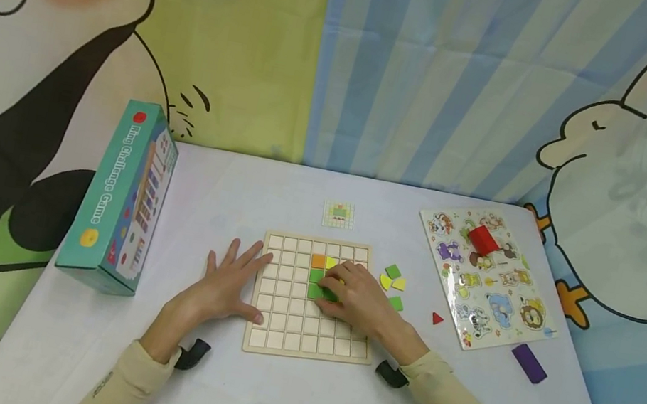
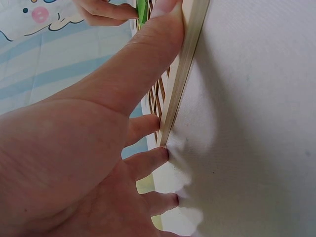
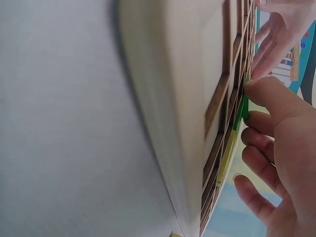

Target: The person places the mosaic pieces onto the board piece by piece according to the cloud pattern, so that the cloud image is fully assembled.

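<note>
A wooden grid board (image 1: 273, 341) lies on the white table with shallow square cells. An orange tile (image 1: 319, 261), a yellow tile (image 1: 331, 262) and green tiles (image 1: 317, 276) sit in its middle cells. My right hand (image 1: 355, 298) is over the board, thumb and fingers pinching a green tile (image 3: 245, 104) low against the grid; the hand partly hides the tiles beneath. My left hand (image 1: 226, 290) is spread at the board's left side, its thumb (image 2: 160, 37) and some fingertips touching the frame. In the left wrist view, other fingertips reach the tabletop.
Loose green and yellow tiles (image 1: 399, 284) and a red triangle (image 1: 437, 319) lie right of the board. A small pattern card (image 1: 338, 215) is behind it. Farther right are an animal puzzle board (image 1: 485, 335) bearing a red block (image 1: 483, 240), and a purple block (image 1: 529, 363). A teal game box (image 1: 104, 192) stands left.
</note>
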Motion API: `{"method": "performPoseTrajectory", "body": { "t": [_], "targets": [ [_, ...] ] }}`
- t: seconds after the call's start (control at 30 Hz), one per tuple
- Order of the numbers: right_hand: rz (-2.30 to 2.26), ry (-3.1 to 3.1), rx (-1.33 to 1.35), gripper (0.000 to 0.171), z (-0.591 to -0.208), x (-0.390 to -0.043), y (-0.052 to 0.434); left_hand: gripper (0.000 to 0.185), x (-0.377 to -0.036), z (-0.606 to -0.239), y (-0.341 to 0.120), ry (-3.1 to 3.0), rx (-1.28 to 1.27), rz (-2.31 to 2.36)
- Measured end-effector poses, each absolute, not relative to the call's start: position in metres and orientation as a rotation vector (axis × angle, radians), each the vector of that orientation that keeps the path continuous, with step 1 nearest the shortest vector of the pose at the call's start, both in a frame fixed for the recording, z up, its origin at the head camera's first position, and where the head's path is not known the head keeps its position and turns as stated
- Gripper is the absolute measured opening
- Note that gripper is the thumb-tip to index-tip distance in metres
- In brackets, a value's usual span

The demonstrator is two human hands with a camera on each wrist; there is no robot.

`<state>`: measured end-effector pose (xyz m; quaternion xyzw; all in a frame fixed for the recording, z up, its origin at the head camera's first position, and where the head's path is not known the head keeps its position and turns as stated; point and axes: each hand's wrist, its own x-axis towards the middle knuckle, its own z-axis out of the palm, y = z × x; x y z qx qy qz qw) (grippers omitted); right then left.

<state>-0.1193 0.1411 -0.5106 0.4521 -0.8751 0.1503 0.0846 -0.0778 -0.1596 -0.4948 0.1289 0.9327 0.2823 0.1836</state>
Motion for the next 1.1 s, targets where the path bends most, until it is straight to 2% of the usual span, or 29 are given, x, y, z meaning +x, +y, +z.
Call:
{"method": "performPoseTrajectory", "body": {
  "t": [0.53, 1.1],
  "targets": [
    [0.518, -2.589, 1.31, 0.025, -0.506, -0.123, 0.147, 0.119, -0.078, -0.491, -0.159, 2.632, 0.365, 0.79],
    [0.5, -2.671, 1.027, 0.024, -0.493, -0.134, 0.222, 0.118, -0.078, -0.492, -0.159, 2.645, 0.373, 0.789]
  ]
}}
